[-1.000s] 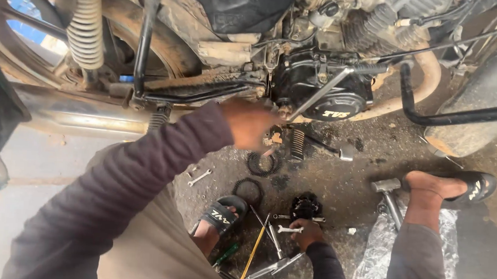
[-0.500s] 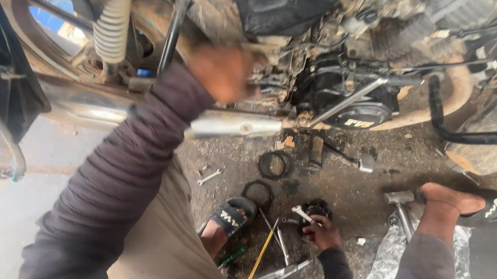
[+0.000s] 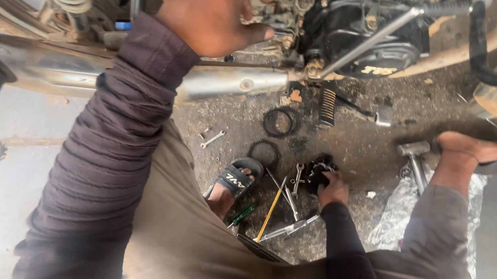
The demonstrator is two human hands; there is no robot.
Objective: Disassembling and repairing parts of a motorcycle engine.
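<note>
Left hand [image 3: 213, 16] has moved up from the floor rings [image 3: 278, 122] to the engine [image 3: 364, 31], grip loose and empty; right hand [image 3: 333, 188] now clenched on the black part [image 3: 315, 171].

Lighting: bright daylight, soft shadows; deep shade under the engine [image 3: 375, 35]. Glare: left of it, on the exhaust pipe [image 3: 229, 84]. Focus: fairly sharp; upper edge slightly motion-blurred.

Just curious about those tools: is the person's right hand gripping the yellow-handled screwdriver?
No, the right hand rests on a black part, while the yellow-handled screwdriver lies untouched on the ground.
</note>
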